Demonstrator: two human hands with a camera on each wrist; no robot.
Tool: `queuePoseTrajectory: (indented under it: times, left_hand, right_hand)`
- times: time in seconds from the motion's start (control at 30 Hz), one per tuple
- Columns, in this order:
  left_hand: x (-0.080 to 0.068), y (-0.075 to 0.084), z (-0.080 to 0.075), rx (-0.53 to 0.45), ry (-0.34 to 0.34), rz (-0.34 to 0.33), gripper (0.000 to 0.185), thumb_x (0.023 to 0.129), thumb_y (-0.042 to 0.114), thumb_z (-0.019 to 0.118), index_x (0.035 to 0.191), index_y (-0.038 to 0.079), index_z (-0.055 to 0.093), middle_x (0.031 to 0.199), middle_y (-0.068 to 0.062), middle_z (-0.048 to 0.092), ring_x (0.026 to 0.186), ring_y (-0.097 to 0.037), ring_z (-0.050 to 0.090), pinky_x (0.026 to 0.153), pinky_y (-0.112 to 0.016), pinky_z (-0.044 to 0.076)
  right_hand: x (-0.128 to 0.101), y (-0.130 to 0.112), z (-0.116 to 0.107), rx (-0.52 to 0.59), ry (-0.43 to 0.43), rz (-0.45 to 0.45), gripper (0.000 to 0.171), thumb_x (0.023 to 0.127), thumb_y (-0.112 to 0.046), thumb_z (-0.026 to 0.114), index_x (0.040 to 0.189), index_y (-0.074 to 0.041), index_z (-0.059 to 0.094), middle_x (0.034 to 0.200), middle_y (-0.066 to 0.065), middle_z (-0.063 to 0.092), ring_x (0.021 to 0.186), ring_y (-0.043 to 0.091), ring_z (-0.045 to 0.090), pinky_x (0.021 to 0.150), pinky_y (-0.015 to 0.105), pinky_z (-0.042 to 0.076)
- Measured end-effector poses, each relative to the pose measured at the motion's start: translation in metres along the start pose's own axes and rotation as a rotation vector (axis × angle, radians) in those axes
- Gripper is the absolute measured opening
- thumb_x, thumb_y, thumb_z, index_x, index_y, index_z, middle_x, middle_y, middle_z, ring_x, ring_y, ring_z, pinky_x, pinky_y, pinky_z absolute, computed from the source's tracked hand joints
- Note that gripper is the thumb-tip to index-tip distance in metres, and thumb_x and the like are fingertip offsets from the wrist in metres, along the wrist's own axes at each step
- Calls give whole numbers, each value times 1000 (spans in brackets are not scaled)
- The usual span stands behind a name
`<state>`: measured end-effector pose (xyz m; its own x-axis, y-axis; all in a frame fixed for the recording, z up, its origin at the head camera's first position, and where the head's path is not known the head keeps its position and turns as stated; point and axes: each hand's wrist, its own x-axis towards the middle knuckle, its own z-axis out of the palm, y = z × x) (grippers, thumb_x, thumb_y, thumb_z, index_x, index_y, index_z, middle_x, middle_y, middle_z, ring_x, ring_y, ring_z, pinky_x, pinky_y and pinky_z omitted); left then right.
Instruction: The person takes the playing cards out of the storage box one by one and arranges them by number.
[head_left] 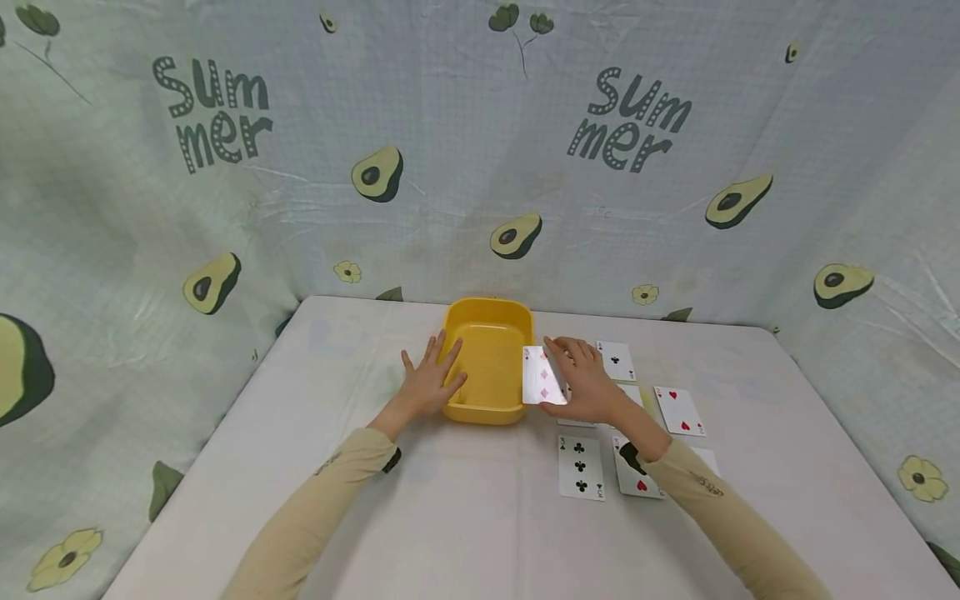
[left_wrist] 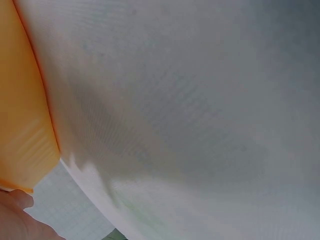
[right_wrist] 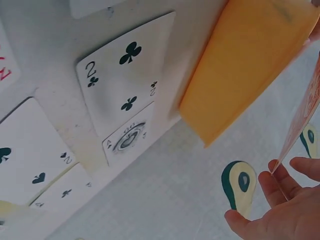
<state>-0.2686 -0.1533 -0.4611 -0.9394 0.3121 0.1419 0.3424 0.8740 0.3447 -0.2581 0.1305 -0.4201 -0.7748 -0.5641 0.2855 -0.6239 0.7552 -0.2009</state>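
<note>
**Right hand holds diamond card at tub's right rim; left hand braces tub**

Right hand [head_left: 588, 385] pinches a diamond card [head_left: 542, 376] by its right edge, fingers curled round it. Card sits face-up at the right rim of the yellow tub [head_left: 487, 360], its left edge just over the rim. Long axis runs roughly away from the person, parallel to that tub wall. Tub opening lies directly to the left of the card, so the right hand is the nearer one to the gap; the card overlaps the rim only slightly.

Left hand [head_left: 429, 382] rests flat against the tub's left wall, fingers straight and spread, thumb on the near-left corner, holding nothing.

Other cards lie face-up on the bench [head_left: 465, 500] right of the tub: three of clubs [head_left: 581, 467], a hearts card [head_left: 679, 410], an ace of clubs [head_left: 616, 360].

Head view gives the whole layout. Right wrist view shows a two of clubs [right_wrist: 127, 75] from below plus the held card's edge [right_wrist: 302, 112] at the fingertips [right_wrist: 282, 182], which the head view hides. Left wrist view is mostly blurred cloth, with a strip of tub wall [left_wrist: 25, 115].
</note>
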Motion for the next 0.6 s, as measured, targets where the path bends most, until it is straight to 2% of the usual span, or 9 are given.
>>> queuePoseTrajectory:
  times: [0.43,0.6]
  left_hand:
    - [0,-1,2,10,26,8,60,93,40,38,144,14,17,150,-18,6,136,-39,11,93,-74,4]
    - [-1,-1,2,3,11,3,60,94,42,35,144,15,16,150,-18,5,137,-38,10,94,-73,1]
  right_hand:
    - [-54,17,-12,-50,19,35,93,65,-44,73,139,-10,27,132,11,34,122,30,28,100,55,21]
    - [-74,25,-18,-66,33,43,94,62,-41,75,137,-9,29,129,11,34,120,30,29,97,55,24]
